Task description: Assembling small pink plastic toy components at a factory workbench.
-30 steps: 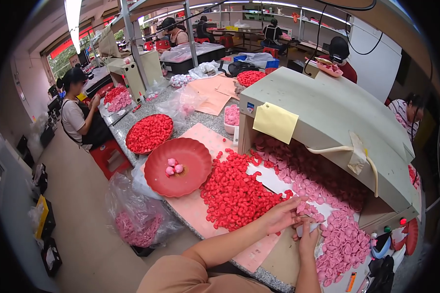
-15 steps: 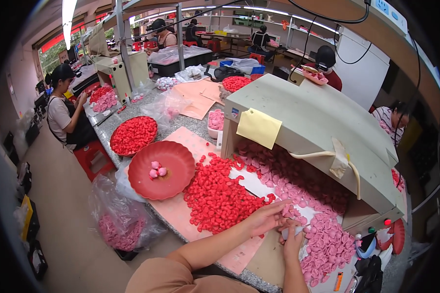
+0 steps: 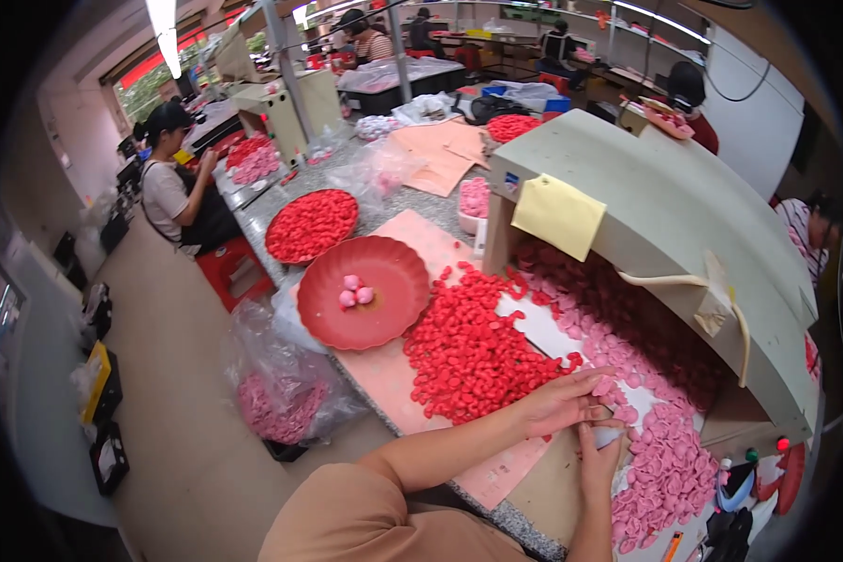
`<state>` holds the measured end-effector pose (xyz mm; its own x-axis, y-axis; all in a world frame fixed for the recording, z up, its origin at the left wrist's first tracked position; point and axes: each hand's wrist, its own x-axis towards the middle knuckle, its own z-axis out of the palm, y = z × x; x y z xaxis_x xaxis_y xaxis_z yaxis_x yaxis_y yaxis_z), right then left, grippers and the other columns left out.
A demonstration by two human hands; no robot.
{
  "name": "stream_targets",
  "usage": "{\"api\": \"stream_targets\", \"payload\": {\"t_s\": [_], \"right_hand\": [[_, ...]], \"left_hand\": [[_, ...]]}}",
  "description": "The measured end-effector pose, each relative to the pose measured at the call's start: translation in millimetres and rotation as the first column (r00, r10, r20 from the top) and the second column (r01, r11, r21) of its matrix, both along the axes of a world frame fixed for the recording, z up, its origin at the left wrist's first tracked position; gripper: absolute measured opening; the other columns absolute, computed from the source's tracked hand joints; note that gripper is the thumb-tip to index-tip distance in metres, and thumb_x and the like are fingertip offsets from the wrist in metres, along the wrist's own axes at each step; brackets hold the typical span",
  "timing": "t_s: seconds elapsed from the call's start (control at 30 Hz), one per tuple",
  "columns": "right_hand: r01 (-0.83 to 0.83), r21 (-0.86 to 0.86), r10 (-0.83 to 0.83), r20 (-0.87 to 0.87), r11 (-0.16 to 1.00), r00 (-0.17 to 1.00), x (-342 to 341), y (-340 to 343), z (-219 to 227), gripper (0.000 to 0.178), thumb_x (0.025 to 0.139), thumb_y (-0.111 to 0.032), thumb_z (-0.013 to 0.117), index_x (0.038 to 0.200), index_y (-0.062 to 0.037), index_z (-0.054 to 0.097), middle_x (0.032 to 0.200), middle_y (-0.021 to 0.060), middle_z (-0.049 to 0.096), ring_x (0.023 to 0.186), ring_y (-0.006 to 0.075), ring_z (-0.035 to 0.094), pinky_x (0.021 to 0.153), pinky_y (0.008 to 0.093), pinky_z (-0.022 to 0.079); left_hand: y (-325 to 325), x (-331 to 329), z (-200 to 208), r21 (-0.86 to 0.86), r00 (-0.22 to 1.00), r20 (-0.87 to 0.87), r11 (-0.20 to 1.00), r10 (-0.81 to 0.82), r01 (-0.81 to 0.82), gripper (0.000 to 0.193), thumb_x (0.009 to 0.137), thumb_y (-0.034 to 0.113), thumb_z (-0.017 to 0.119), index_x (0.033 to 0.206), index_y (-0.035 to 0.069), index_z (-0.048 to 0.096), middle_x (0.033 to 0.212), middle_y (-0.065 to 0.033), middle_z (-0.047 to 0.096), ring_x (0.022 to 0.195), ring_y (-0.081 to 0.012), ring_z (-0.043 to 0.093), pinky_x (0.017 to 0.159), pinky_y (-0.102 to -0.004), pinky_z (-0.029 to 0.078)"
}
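Observation:
My left hand (image 3: 564, 403) reaches over the edge of a heap of small glossy red pieces (image 3: 478, 342). Its fingers pinch a small pink cupped piece (image 3: 605, 385) at their tips. Just below and touching or nearly touching it, my right hand (image 3: 599, 459) is closed round a small whitish rounded thing (image 3: 609, 436), whose kind I cannot make out. To the right of both hands lies a spread of pink shell-like pieces (image 3: 670, 468). A red scalloped dish (image 3: 393, 309) to the left bears a few pink balls (image 3: 352, 292).
A grey-green metal housing (image 3: 656, 197) with a dark opening full of pieces stands over the bench's right side. Another dish of red pieces (image 3: 311, 225) sits further left. A plastic bag of pink pieces (image 3: 286, 403) is beside the bench. A co-worker (image 3: 173, 178) sits at far left.
The view has swung left, so the bench appears further right. My hands stay close together beside the pink pieces, with small finger movements.

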<state>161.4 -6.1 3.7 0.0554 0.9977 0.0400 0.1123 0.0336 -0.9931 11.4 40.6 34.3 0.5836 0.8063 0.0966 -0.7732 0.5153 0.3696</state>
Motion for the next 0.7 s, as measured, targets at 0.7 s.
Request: {"api": "stream_targets", "payload": {"t_s": [0.7], "right_hand": [[0.132,-0.077,-0.143,-0.168,0.988,0.975,32.0,10.0,16.0,0.013,0.081,-0.005,0.063,0.092,-0.0021,0.056,0.081,0.0033,0.058,0.065,0.0099,0.056,0.060,0.0231,0.048]], "left_hand": [[22.6,-18.7,3.3,-0.098,0.961,0.169,0.974,0.220,-0.206,0.035,0.094,0.021,0.045,0.126,0.007,0.041,0.121,-0.0126,0.049,0.099,-0.0188,0.053,0.084,-0.0322,0.046]]}}
